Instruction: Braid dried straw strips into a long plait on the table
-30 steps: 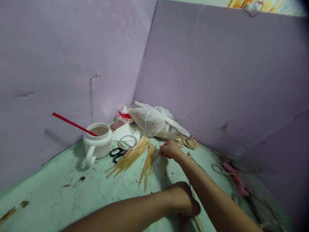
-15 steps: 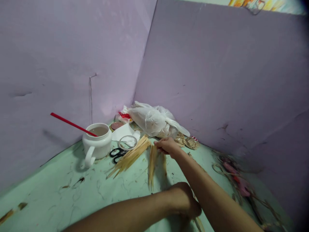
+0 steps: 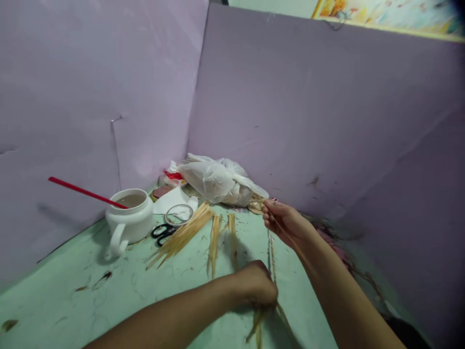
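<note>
My right hand (image 3: 285,221) is raised above the green table (image 3: 72,300) with its fingers pinched on the upper end of a thin straw strip (image 3: 271,249). That strip runs down to my left hand (image 3: 257,290), which is closed on its lower end near the table's front. Frayed ends (image 3: 256,328) stick out below the left fist. Two short bundles of straw strips (image 3: 215,237) lie just left of the hands, and a longer pile of strips (image 3: 183,233) fans out beyond them.
A white jar (image 3: 127,220) with a red stick (image 3: 82,192) stands at the left. Black scissors (image 3: 163,231), a round clear lid (image 3: 178,214) and a white plastic bag (image 3: 214,178) sit toward the corner. Purple boards (image 3: 308,106) wall in the table. Tangled fibres (image 3: 359,276) lie at the right.
My right hand left the short bundles and rose to the right, now pinching a single strip stretched to my left hand. The view shifted, so everything sits further left.
</note>
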Demonstrator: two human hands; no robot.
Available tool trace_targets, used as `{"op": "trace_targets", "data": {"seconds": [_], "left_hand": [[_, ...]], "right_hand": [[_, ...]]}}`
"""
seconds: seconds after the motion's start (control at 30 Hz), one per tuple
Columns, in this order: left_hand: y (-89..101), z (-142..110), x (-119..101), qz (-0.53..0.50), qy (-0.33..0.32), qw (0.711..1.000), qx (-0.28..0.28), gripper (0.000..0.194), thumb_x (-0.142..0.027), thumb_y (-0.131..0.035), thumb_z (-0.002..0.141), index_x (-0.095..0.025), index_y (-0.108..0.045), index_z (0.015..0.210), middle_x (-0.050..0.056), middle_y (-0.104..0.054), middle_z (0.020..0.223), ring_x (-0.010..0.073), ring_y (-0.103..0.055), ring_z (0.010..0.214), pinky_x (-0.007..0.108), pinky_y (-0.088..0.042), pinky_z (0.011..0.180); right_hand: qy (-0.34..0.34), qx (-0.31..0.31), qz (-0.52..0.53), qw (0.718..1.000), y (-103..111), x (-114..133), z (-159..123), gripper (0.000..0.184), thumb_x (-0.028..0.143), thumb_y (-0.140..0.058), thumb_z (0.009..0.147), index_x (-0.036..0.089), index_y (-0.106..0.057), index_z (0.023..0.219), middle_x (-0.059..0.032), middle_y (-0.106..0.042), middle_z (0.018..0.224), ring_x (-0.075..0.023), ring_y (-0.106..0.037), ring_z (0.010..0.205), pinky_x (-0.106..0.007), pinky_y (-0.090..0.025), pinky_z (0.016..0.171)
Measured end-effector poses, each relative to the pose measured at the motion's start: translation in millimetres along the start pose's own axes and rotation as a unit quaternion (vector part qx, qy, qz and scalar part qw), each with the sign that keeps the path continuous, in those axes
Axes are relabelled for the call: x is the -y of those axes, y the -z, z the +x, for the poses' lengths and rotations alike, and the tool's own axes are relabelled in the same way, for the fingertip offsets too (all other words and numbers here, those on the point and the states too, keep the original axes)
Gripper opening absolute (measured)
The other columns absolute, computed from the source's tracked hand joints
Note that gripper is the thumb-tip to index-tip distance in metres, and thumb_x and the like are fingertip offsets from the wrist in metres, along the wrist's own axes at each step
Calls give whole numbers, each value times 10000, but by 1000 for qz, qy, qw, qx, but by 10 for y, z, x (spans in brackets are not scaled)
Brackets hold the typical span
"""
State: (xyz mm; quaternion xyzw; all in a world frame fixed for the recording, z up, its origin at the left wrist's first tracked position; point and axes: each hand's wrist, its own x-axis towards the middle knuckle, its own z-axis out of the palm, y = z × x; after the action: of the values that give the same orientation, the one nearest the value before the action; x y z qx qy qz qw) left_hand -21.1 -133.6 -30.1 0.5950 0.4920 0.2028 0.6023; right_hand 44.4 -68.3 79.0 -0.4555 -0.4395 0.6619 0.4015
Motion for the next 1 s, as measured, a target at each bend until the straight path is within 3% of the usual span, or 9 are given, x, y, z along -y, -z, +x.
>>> {"op": "trace_targets", "data": {"seconds": [0.13, 0.23, 0.4, 0.67, 1.0], "left_hand": [[41, -206, -161, -6, 51, 999, -19, 45, -102, -497, 438, -142, -478, 447, -44, -345, 317, 74, -302, 300, 208, -210, 310], [50, -245, -216, -8, 35, 999, -2, 26, -122, -494, 475, -132, -490, 451, -47, -337, 304, 61, -275, 280, 199, -169, 298], [42, -260, -248, -32, 29, 999, 9, 64, -162, -505, 530, -115, -521, 489, -61, -357, 326, 27, -225, 258, 182, -118, 292], [-5, -269, -291, -30, 56, 998, -4, 78, -171, -536, 555, -115, -517, 505, -73, -352, 321, 17, -219, 252, 180, -112, 295], [-14, -276, -293, -32, 47, 998, -7, 65, -167, -525, 559, -118, -512, 518, -74, -351, 327, 20, -222, 256, 181, -116, 289]], "right_hand": [[-13, -75, -67, 995, 489, -292, -528, 67, 167, -584, 675, 158, -520, 693, 14, -541, 564, -57, -477, 435, -164, -418, 423], [-44, -138, -84, 986, 662, -618, -779, 78, 168, -598, 630, 144, -529, 656, 1, -565, 543, -69, -481, 436, -178, -401, 427], [-58, -149, -63, 985, 688, -844, -868, 98, 155, -577, 581, 160, -487, 545, 72, -416, 346, -55, -342, 324, -186, -296, 370], [-100, -87, -185, 974, 768, -876, -985, 82, 173, -602, 571, 127, -541, 541, 68, -407, 359, -31, -282, 330, -180, -181, 358], [-51, -61, -81, 994, 713, -1034, -956, 123, 181, -573, 553, 176, -451, 569, 69, -442, 327, -74, -371, 288, -192, -259, 337]]}}
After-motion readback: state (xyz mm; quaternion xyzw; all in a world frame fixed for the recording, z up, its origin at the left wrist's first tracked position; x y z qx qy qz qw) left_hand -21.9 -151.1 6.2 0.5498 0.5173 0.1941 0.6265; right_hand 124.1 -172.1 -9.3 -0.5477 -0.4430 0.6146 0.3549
